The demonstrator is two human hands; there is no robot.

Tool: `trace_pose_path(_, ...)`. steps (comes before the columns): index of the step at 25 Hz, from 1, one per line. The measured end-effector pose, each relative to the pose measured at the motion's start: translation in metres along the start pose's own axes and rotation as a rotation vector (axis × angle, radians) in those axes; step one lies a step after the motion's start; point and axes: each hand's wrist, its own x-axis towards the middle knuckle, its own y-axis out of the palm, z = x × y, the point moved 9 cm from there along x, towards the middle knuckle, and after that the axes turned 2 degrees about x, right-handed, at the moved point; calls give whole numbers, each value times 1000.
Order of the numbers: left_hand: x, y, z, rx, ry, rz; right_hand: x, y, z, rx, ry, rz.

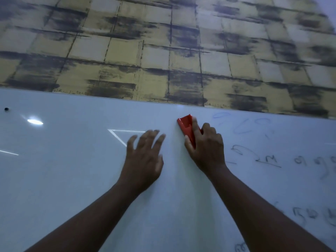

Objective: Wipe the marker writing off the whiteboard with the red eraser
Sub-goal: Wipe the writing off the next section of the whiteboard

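Observation:
My right hand (205,146) grips the red eraser (186,125) and holds it flat against the whiteboard (72,179), close under the board's top edge. Only the eraser's upper end shows past my fingers. Marker writing (269,160) fills the board to the right of that hand, in several lines; the top line (243,124) is faint blue. My left hand (145,155) lies open with spread fingers on the board, just left of the eraser. The board area around and left of both hands carries no writing.
Above the board's top edge is a wall (163,51) with yellow and black checked wallpaper. A small black dot (6,109) sits on the board at far left. Light reflections (35,122) glare on the board's left half.

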Motion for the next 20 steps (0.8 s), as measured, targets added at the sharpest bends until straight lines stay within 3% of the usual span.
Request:
trace_pose_path(5,-17,31,-26,-102,-72,50,10,1,-63,23,31,-40)
trace_pose_path(12,-28,34,-40,9,-93,-11,16,-3,-196,-11,248,-84)
trace_pose_path(17,-31,36,-40,23,-124,27,9,-1,-177,108,282,-129)
trace_pose_path(20,-34,35,-39,39,-134,46,-15,-4,-108,148,39,-160)
